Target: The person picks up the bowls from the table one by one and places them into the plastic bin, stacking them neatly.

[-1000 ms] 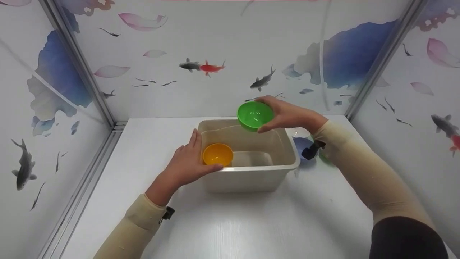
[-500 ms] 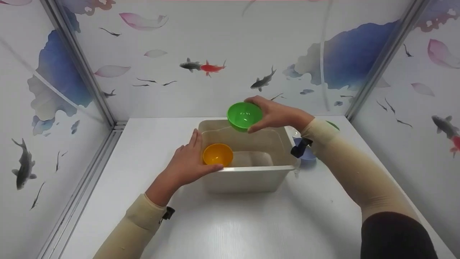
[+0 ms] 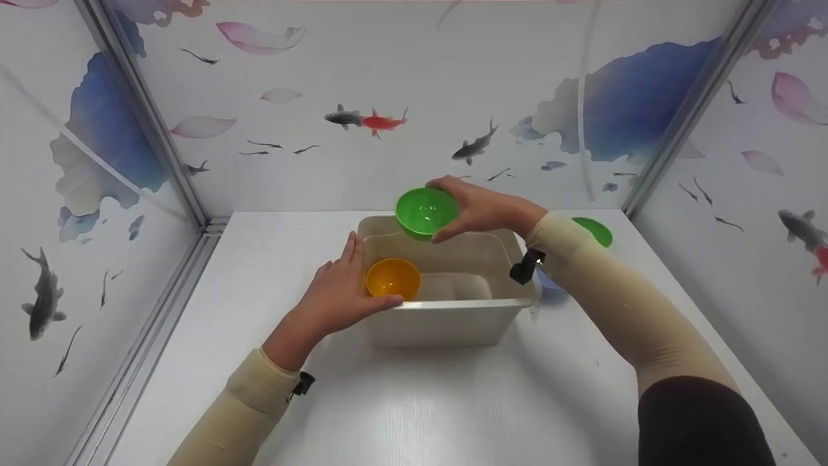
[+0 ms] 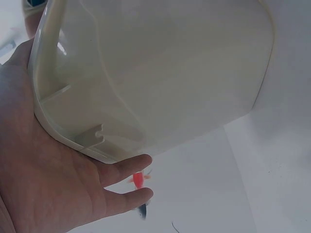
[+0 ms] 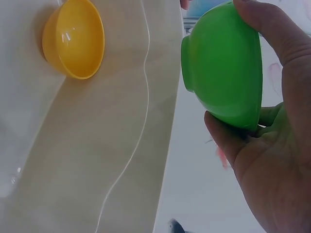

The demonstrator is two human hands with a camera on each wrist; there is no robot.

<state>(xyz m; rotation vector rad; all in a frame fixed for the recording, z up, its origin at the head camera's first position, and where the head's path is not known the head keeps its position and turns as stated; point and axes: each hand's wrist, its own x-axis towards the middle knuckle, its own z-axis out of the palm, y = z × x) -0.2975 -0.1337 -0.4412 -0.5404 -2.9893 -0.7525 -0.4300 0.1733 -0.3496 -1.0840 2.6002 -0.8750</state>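
Note:
My right hand point(image 3: 488, 207) pinches a green bowl point(image 3: 424, 212) by its rim, thumb at the near side and fingers at the far side. The bowl tilts toward me, over the back of a beige plastic bin point(image 3: 446, 322). Inside the bin, at its left end, sits an orange-yellow bowl point(image 3: 392, 279); the right wrist view shows this yellow bowl point(image 5: 80, 41) below the raised green bowl point(image 5: 223, 63). My left hand point(image 3: 333, 291) rests against the bin's left end, thumb along the front rim. In the left wrist view its fingers point(image 4: 129, 167) reach out straight past the bin's edge.
Right of the bin, partly hidden by my right forearm, lie a blue bowl point(image 3: 550, 279) and another green bowl point(image 3: 595, 232). The bin stands on a white table point(image 3: 414, 414), with walls printed with fish and petals at the back and sides.
My right hand has carried the green bowl leftward over the bin and slightly down. The green bowl on the table shows more from behind my forearm. My left hand has stayed put.

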